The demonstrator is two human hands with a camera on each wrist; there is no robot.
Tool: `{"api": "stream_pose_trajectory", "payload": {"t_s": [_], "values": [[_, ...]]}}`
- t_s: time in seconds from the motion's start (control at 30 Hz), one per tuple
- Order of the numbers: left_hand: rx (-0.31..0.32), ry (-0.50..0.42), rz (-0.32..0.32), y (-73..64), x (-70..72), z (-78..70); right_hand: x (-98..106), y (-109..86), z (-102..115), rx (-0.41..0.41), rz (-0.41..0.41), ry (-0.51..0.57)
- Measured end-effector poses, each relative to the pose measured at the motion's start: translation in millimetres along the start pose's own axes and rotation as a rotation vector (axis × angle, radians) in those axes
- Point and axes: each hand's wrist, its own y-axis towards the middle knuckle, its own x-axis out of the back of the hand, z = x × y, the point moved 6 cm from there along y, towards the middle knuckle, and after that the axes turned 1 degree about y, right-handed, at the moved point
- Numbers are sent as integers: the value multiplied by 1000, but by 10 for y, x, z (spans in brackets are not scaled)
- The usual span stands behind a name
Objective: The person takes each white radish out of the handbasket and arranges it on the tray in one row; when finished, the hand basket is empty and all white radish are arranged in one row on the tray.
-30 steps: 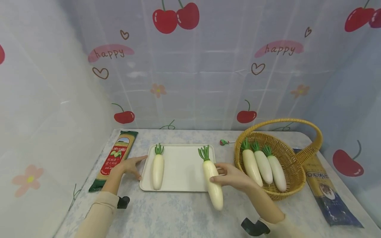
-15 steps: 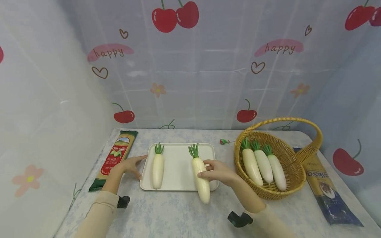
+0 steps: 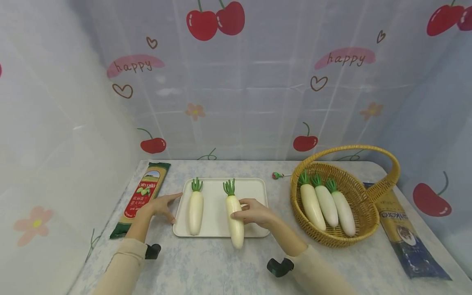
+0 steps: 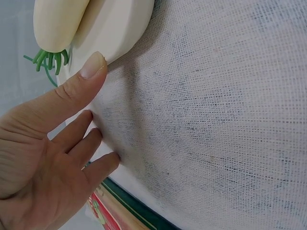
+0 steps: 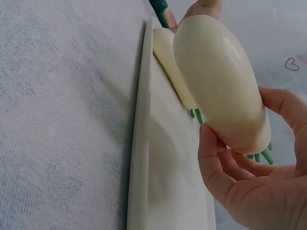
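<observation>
My right hand [image 3: 258,214] grips a white radish [image 3: 236,235] with green stalks, thumb on one side and fingers on the other. In the right wrist view this white radish [image 5: 216,76] is raised above the white tray [image 5: 140,172], tilted. A second white radish [image 3: 196,213] lies along the left part of the tray [image 3: 214,205], stalks to the back. At the tray's left edge is my left hand [image 3: 160,206], fingers spread and holding nothing. The left wrist view has its thumb [image 4: 86,72] at the tray's rim, other fingers loosely bent.
A wicker basket [image 3: 346,241] with a tall handle stands at right, holding 3 more radishes. Behind it lies a blue and gold packet [image 3: 405,237]. A red and green pasta packet [image 3: 145,196] is at left. A small lollipop [image 3: 277,175] lies near the basket.
My right hand has carried the radish leftward, from the tray's right edge to over its middle. My left hand has stayed at the tray's left edge.
</observation>
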Motion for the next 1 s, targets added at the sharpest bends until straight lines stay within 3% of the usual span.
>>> {"api": "stream_pose_trajectory", "payload": {"t_s": [0.63,1.0], "values": [[-13,-12,-5,-8,-6,-4,-233,417,-99,-23,-158,-24],[-3,-31,-6,-13,-7,2,-339,571,-113,-40,-203,-49]]}}
